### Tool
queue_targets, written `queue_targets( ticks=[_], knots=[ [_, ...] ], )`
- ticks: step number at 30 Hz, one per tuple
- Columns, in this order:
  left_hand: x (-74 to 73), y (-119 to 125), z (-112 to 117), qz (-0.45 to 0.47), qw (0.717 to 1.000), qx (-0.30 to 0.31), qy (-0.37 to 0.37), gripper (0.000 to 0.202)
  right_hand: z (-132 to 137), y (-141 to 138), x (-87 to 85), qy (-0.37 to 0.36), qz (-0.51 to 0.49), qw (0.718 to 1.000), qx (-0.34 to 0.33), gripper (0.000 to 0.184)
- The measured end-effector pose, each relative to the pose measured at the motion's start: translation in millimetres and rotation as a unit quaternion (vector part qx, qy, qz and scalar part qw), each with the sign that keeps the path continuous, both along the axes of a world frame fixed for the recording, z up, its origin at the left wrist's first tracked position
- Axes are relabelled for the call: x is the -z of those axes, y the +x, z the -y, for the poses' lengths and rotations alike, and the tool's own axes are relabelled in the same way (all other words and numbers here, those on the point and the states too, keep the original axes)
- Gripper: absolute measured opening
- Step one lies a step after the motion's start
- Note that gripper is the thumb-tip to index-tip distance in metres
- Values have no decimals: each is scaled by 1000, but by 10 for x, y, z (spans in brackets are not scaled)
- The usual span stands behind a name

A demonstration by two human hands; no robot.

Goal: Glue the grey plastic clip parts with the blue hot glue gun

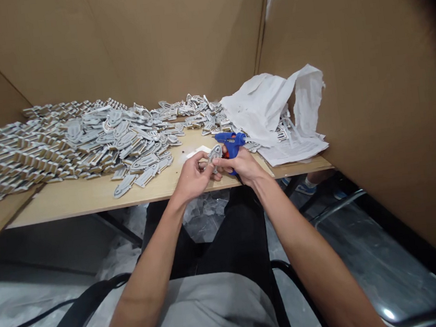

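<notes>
Near the table's front edge, my left hand [194,176] is closed on a small flat grey-and-white cutout piece [215,153], which has a rounded, pointed outline and stands tilted between the fingers. My right hand [244,166] is wrapped round a blue glue gun [230,141] whose nozzle points left, just above the piece. The right thumb also reaches across and touches the piece's lower edge. Behind my hands lies a small white sheet [198,151]. The glue gun's trigger and grip are mostly hidden by my right fingers.
A loose heap of similar cutouts [120,132] covers the table's left half, beside neat stacked rows [9,161]. More cutouts [196,108] lie at the back. Crumpled white paper [262,106] sits at right. Cardboard walls [172,37] enclose the table [88,196]; a metal-framed chair [370,251] stands lower right.
</notes>
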State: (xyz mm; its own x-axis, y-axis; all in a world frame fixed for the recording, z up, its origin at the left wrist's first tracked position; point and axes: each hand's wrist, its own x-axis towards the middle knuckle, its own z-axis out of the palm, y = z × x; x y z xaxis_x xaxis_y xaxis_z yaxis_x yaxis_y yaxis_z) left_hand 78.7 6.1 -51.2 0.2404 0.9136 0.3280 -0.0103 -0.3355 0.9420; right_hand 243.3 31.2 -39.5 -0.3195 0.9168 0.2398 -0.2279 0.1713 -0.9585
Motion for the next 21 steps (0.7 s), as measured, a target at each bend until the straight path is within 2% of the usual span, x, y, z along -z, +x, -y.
queue_targets(
  ticks=[3, 9, 15, 21],
  knots=[
    [11, 5, -21, 18, 1000, -2, -16, 37, -50, 14, 47, -15, -26, 1000, 7, 66],
    [-13, 3, -17, 50, 998, 39, -16, 39, -97, 14, 114, -32, -67, 997, -14, 64],
    [-44, 7, 13, 95, 991, 70, -55, 37, -59, 1, 73, -17, -76, 997, -10, 64],
    [-108, 24, 53, 109, 988, 70, -89, 29, -14, -6, 29, -16, -66, 998, -16, 66]
  ],
)
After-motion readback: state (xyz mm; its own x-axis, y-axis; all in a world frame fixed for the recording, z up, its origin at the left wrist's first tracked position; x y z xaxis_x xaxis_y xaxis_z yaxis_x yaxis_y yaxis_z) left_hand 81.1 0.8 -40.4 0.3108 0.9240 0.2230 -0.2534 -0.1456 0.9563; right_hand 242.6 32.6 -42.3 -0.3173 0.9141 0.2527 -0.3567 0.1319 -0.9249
